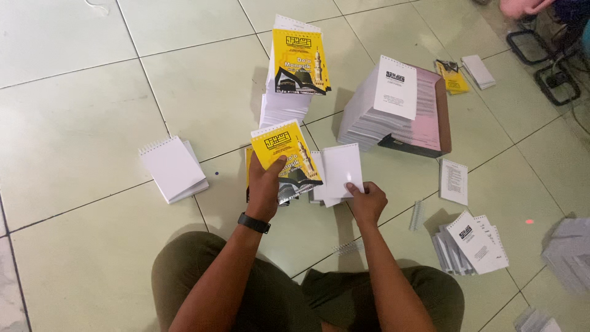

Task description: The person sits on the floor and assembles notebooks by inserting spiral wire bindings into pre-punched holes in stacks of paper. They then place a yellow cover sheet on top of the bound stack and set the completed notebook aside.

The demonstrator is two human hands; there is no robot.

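I sit on a tiled floor. My left hand, with a black wristband, grips a yellow-covered booklet by its lower edge, cover facing up. My right hand pinches the bottom corner of a plain white sheet just right of the booklet. Under both lies a small pile of white pages and covers. Straight ahead stands a tall stack of booklets with a yellow cover on top.
A white page stack against an open cardboard box sits right of centre. A white notepad pile lies at left. Loose printed sheets, a fanned pile, spiral binding coils and black wire frames lie at right.
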